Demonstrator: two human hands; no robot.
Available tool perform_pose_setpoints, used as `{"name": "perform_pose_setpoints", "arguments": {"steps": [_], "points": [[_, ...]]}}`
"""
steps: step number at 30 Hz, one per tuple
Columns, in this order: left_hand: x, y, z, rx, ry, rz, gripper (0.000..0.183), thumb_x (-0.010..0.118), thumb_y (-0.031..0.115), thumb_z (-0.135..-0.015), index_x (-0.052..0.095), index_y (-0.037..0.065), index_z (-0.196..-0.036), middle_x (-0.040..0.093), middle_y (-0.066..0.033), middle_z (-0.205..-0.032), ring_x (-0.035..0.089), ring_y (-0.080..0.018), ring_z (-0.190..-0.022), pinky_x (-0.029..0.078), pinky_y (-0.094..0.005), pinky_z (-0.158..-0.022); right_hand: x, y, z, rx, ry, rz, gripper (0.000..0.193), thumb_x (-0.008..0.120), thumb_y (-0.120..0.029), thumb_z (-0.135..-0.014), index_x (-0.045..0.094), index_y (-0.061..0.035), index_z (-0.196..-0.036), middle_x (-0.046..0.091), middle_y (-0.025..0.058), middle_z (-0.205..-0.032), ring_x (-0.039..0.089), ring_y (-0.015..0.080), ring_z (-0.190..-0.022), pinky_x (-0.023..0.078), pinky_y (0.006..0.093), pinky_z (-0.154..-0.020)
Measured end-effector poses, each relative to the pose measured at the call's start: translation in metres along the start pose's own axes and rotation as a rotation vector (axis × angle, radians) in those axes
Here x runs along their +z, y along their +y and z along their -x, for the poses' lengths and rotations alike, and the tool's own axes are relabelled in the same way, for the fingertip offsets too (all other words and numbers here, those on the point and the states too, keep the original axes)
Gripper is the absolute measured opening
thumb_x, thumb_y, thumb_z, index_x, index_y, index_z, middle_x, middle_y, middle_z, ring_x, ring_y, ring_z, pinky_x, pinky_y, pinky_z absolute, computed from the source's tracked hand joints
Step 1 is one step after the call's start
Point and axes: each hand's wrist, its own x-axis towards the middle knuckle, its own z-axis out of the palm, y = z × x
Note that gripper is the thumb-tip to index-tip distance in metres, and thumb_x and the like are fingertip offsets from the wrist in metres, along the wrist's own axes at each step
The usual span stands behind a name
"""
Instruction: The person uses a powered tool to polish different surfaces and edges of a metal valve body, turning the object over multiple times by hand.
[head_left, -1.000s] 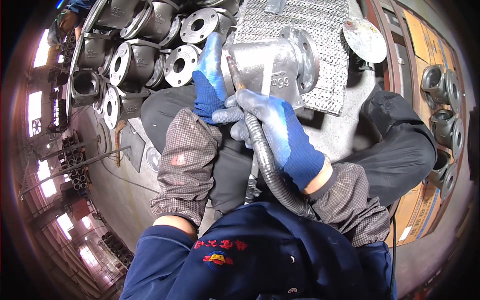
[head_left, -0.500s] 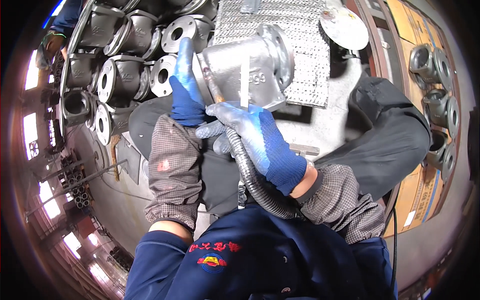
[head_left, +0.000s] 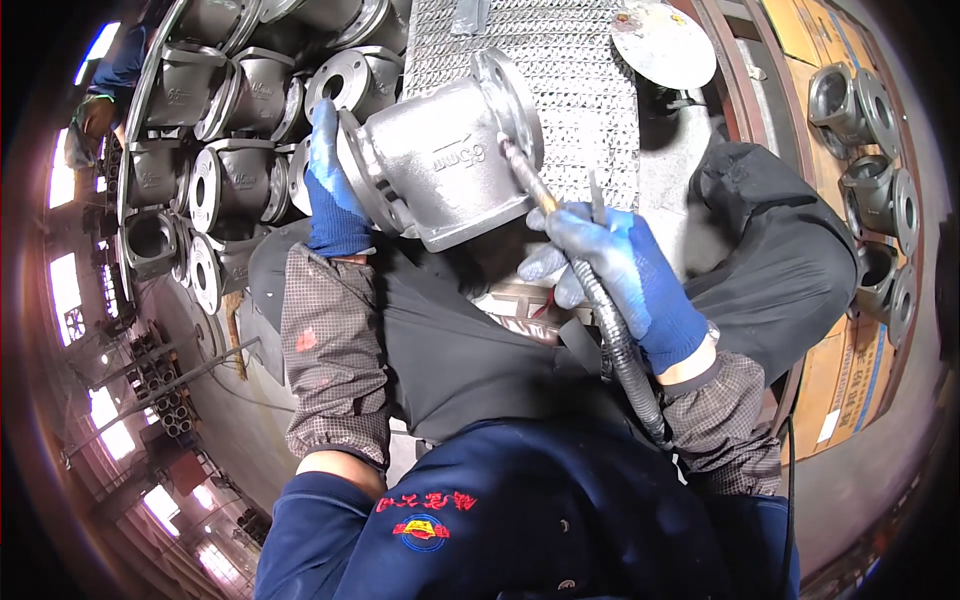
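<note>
A: What are the fingers doing?

B: The right fingers (head_left: 545, 262) are closing narrowly around a slim rod (head_left: 532, 182), and a dark ribbed hose (head_left: 617, 340) is trailing behind them. The left fingers (head_left: 325, 155) are stretching long and close together against a flange; I can't tell whether they're clamping it.

A: And between them?

B: A grey cast-metal valve body (head_left: 440, 160) is sitting tilted there. Its grainy, silvery barrel is bearing raised lettering, and a round flange is capping each end. The rod's tip is pointing at the neck near the right-hand flange; I can't tell if it's touching.

A: Farther off?

B: Ahead of the fingers, a latticed metal sheet (head_left: 560, 80) is shining, and a pale round disc (head_left: 663, 45) is lying beyond its right edge.

A: Any containers?

B: Beyond the left fingers, similar castings (head_left: 255, 95) are standing in stacked rows; I can't tell what's containing them. Far right of the right fingers, three hollow castings (head_left: 868, 195) are resting on printed cardboard (head_left: 850, 390).
</note>
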Motion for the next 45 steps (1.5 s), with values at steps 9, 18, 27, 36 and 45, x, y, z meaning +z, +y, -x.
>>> {"name": "perform_pose_setpoints", "arguments": {"steps": [9,18,27,36,45], "points": [[-0.022,0.010,-0.013,-0.073,-0.210,0.018,0.047,0.030,0.038,-0.101,0.055,0.002,-0.116,0.064,-0.0130,-0.106,0.062,-0.0219,-0.098,0.051,-0.0355,-0.089,-0.010,0.015,-0.031,-0.116,-0.002,0.079,0.033,0.055,-0.020,-0.093,0.056,0.0073,-0.113,0.066,0.0109,-0.072,0.056,0.0108,-0.050,0.047,0.0227,-0.048],[-0.042,-0.001,-0.024,0.148,-0.036,-0.199,0.046,0.037,0.042,-0.099,0.059,0.003,-0.111,0.065,-0.0129,-0.103,0.062,-0.0225,-0.096,0.052,-0.0345,-0.086,0.002,-0.002,-0.043,-0.015,0.052,0.224,0.029,0.054,-0.018,-0.093,0.057,0.0080,-0.105,0.063,0.0108,-0.068,0.061,0.0135,-0.052,0.048,0.0259,-0.044],[-0.016,0.005,-0.008,0.039,-0.108,-0.057,0.039,0.045,0.040,-0.098,0.057,0.007,-0.114,0.064,-0.0077,-0.099,0.064,-0.0186,-0.088,0.053,-0.0314,-0.080,0.010,0.017,-0.042,-0.065,0.118,0.249,0.025,0.052,-0.018,-0.093,0.058,0.0046,-0.102,0.059,0.0065,-0.064,0.056,0.0095,-0.052,0.045,0.0266,-0.046],[-0.020,0.000,-0.006,0.313,-0.055,-0.363,0.041,0.041,0.039,-0.099,0.054,0.006,-0.119,0.063,-0.0094,-0.103,0.063,-0.0185,-0.091,0.054,-0.0324,-0.082,-0.001,0.029,-0.049,-0.265,0.305,0.783,0.033,0.058,-0.026,-0.087,0.061,-0.0025,-0.110,0.065,0.0223,-0.078,0.066,0.0361,-0.073,0.052,0.0428,-0.066],[-0.005,0.003,-0.002,0.136,-0.131,-0.163,0.044,0.041,0.044,-0.098,0.057,0.005,-0.111,0.063,-0.0098,-0.099,0.063,-0.0199,-0.090,0.053,-0.0321,-0.080,0.009,0.039,-0.057,-0.360,0.422,1.080,0.044,0.067,-0.021,-0.080,0.060,-0.0001,-0.117,0.065,0.0236,-0.083,0.066,0.0364,-0.077,0.052,0.0421,-0.070]]}}
